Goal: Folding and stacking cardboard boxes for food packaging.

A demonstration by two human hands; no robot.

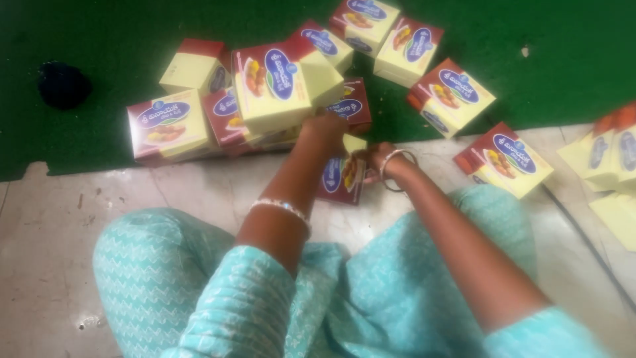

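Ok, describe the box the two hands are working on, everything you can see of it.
The box is a small carton that looks like printed cardboard, dark red and pale yellow, with a blue oval label and a picture of food on its face. It stands tilted on the pale stone floor, just short of the green mat's edge. A yellow flap sticks up at its top. The left hand is at that upper end and the right hand grips its right side. Its lower edge meets the teal clothing.

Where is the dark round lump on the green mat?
In the head view the dark lump lies far left on the green mat, alone, well left of the pile of boxes that the left hand touches.
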